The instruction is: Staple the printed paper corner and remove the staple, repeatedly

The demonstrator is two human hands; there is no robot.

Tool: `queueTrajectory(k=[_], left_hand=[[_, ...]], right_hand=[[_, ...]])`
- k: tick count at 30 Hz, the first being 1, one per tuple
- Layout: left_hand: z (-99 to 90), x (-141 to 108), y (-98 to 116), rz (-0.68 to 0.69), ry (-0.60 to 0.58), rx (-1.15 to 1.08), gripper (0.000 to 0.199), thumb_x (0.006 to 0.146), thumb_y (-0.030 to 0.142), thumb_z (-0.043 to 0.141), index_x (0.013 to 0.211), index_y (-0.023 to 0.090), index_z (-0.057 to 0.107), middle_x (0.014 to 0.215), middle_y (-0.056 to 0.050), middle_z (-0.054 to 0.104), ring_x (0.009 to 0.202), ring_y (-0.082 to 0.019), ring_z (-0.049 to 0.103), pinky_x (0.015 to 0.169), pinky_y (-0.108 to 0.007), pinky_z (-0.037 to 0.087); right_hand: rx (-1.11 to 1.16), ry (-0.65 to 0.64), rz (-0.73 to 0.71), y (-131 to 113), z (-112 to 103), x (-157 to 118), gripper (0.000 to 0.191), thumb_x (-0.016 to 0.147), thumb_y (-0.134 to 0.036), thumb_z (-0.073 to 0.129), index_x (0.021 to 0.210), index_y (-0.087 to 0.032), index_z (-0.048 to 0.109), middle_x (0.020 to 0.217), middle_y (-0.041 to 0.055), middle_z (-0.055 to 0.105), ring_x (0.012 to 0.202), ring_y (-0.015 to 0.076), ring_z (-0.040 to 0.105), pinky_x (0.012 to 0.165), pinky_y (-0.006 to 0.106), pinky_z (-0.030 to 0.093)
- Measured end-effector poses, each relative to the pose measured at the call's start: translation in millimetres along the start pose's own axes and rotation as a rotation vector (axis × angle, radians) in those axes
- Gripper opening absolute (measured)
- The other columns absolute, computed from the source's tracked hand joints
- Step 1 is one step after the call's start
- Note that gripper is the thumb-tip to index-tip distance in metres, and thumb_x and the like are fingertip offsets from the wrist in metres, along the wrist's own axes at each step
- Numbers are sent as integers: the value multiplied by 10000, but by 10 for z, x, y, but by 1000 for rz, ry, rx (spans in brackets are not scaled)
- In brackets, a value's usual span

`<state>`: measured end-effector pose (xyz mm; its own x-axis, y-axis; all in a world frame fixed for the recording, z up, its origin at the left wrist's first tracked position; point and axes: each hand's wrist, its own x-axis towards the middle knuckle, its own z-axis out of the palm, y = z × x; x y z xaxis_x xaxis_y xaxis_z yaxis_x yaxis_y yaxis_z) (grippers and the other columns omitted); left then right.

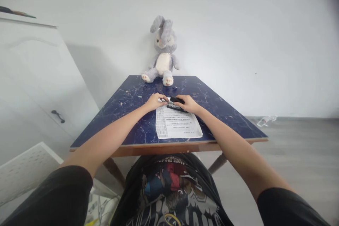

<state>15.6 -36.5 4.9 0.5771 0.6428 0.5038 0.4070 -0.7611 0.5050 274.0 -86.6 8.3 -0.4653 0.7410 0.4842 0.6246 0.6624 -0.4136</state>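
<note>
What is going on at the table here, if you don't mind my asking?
Someone is working with both hands on what looks like a black stapler, over some printed sheets on the blue table. The right hand holds the stapler, which seems to be opened up, while the left hand's fingertips are at its other end; whether they pinch anything is too small to tell. A plush rabbit sits at the far edge.

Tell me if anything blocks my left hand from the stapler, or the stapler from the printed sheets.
Nothing visible does: the left hand is at the stapler, which the right hand holds over the far end of the sheets. The plush rabbit sits farther back.
</note>
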Motion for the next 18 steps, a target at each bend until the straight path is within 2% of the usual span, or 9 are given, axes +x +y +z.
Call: queueTrajectory(k=[6,10,15,18], left_hand=[[24,12,-61,-10,-18,-27,176,787,271,765,937,205,830,916,-32,802,792,-169,638,814,-296,488],[23,7,-91,-20,-9,-11,178,782,316,794,911,206,848,827,-35,784,757,-175,638,798,-299,490],[-37,-19,-53,25,-3,40,155,789,312,807,917,243,858,859,-54,776,817,-199,654,838,-311,493],[-40,-35,-4,6,38,72,137,783,282,807,907,251,855,856,-55,759,820,-204,647,855,-327,488]], right_hand=[[-10,-5,-10,11,-8,7,393,946,-491,616,1074,-137,730,930,91,749,774,218,636,748,320,455],[-8,-6,2,6,-7,0,400,944,-489,613,1089,-134,728,942,92,749,773,213,631,745,317,457],[-18,-7,9,8,-4,-1,396,946,-488,609,1093,-140,728,950,92,757,774,215,638,752,319,463],[-17,-11,6,16,-9,-2,395,946,-490,607,1089,-142,726,954,94,760,774,220,644,751,323,468]])
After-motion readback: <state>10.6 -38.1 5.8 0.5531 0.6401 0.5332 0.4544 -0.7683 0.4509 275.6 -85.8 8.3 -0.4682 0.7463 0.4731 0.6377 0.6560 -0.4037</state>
